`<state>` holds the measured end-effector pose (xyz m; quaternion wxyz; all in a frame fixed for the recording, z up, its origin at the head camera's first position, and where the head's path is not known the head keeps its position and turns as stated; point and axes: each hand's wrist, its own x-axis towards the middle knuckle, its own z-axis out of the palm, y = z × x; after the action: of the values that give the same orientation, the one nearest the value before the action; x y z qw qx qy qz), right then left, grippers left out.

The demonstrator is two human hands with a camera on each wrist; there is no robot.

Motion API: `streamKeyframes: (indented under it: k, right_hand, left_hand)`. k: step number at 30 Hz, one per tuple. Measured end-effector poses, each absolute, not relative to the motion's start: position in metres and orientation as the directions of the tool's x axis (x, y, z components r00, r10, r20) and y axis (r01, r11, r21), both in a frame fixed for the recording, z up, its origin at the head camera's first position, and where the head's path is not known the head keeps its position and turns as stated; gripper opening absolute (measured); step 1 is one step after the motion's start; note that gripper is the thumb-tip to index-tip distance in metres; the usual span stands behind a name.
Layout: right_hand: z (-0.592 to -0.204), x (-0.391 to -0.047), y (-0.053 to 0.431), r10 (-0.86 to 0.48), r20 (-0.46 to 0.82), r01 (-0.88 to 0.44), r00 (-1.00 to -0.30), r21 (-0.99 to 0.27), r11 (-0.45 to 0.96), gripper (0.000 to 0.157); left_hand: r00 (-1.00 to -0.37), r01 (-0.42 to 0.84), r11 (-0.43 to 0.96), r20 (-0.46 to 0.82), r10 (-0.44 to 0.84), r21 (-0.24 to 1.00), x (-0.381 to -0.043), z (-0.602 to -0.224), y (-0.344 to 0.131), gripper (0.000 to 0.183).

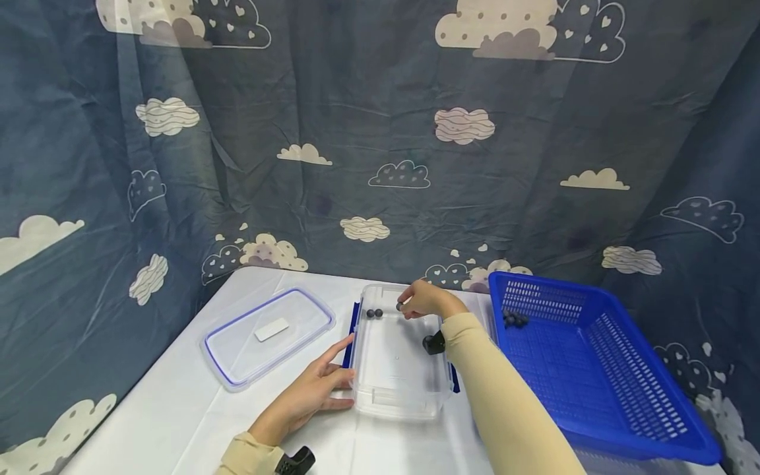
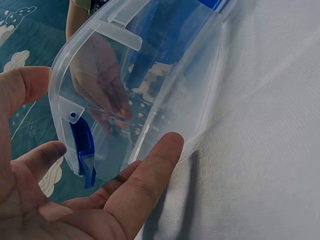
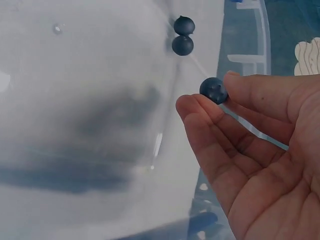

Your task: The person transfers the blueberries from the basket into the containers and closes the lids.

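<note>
A clear plastic container (image 1: 396, 397) with blue side clips stands on the table. Two blueberries (image 3: 183, 45) lie against each other on its floor, near the far end. Between thumb and fingertips, my right hand (image 1: 429, 300) pinches another blueberry (image 3: 213, 90) inside the container, just above the floor and close to that pair. My left hand (image 1: 303, 399) rests its fingertips against the container's left side, fingers extended and spread around a blue clip (image 2: 84, 147) in the left wrist view.
A blue plastic basket (image 1: 570, 369) stands on the right, with several blueberries (image 1: 514, 319) in its far left corner. The clear lid (image 1: 237, 349) with a blue seal lies on the left, bearing a white label (image 1: 272, 329). A cloud-patterned curtain (image 1: 368, 132) hangs behind the table.
</note>
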<state>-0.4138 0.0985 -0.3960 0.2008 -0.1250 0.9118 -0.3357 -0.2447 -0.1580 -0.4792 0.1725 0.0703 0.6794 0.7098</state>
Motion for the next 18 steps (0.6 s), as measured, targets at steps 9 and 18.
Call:
streamKeyframes:
  k: [9,18]
  right_hand:
    - [-0.4034,-0.4141,0.0938,-0.353,-0.299,-0.067,-0.886,-0.673,0.737,0.037]
    - [-0.3992,-0.4131,0.0947,-0.337,-0.306,-0.053,-0.890,-0.665,0.745,0.036]
  left_hand:
    - [-0.931,-0.152,-0.022,-0.135,0.340,0.988,-0.2453,-0.4800,-0.1569,0.073]
    - [-0.929,-0.145,-0.028,-0.127,0.348,0.989,-0.2452,-0.4819,-0.1584,0.075]
